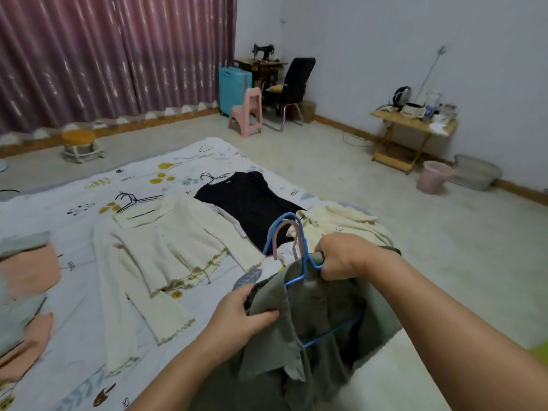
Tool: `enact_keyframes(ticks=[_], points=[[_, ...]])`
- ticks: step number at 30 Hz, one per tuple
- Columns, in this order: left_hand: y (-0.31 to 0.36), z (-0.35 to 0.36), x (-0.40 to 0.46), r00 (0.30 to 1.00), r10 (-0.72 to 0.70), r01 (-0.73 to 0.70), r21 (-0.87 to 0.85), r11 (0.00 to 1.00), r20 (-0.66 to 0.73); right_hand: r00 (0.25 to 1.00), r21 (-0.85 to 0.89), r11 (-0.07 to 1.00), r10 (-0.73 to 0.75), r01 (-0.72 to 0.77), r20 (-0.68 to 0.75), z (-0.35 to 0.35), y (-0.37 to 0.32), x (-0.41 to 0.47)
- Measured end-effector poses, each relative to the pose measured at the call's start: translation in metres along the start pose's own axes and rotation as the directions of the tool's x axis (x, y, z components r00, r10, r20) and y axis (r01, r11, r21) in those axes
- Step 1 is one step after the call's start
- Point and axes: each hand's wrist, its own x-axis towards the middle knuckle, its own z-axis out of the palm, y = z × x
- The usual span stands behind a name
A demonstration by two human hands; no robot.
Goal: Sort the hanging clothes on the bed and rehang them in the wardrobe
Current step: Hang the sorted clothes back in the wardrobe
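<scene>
Cream cardigan [154, 247] beside black top [249, 203] — bed [74, 292].

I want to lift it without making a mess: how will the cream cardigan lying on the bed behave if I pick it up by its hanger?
The cream cardigan looks like soft knit, so it will probably hang floppy. Its long sleeves lie spread out and may trail. Its black wire hanger looks thin and might tilt.
</scene>
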Motion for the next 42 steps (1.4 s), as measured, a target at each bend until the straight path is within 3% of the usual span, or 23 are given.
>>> enact_keyframes(ticks=[9,17,23,28,31,33,34,36,38,40,42], points=[[0.083,-0.004,-0.041,0.931,0.315,-0.334,0.082,0.939,0.182,0.949,0.16,0.967,0.23,-0.198,-0.216,-0.027,0.012,-0.132],[0.143,0.023,-0.078,0.814,0.483,-0.55,0.161,0.819,0.322,0.889,0.288,0.907,0.381,-0.307,-0.254,-0.03,0.025,-0.236],[0.171,0.063,-0.104,0.747,0.469,-0.612,0.213,0.762,0.471,0.863,0.539,0.786,0.467,-0.305,-0.193,-0.002,0.036,-0.314],[0.189,0.114,-0.137,0.697,0.499,-0.681,0.259,0.685,0.515,0.802,0.705,0.638,0.574,-0.311,-0.165,0.031,0.046,-0.38],[0.199,0.145,-0.159,0.695,0.524,-0.703,0.313,0.639,0.493,0.737,0.761,0.558,0.657,-0.331,-0.162,0.051,0.055,-0.417],[0.204,0.169,-0.177,0.744,0.544,-0.667,0.465,0.582,0.388,0.687,0.788,0.509,0.71,-0.346,-0.157,0.062,0.06,-0.439],[0.204,0.183,-0.186,0.735,0.603,-0.663,0.515,0.543,0.31,0.662,0.797,0.485,0.735,-0.36,-0.148,0.067,0.063,-0.449],[0.211,0.213,-0.214,0.633,0.761,-0.724,0.458,0.516,0.143,0.616,0.81,0.439,0.777,-0.388,-0.126,0.075,0.067,-0.468],[0.22,0.243,-0.243,0.555,0.827,-0.792,0.361,0.491,0.094,0.579,0.824,0.409,0.806,-0.393,-0.125,0.082,0.071,-0.485],[0.23,0.273,-0.262,0.548,0.826,-0.816,0.305,0.492,0.134,0.542,0.825,0.394,0.83,-0.406,-0.13,0.089,0.072,-0.5],[0.242,0.298,-0.27,0.588,0.783,-0.807,0.21,0.552,0.204,0.5,0.818,0.38,0.856,-0.432,-0.134,0.098,0.07,-0.513]])
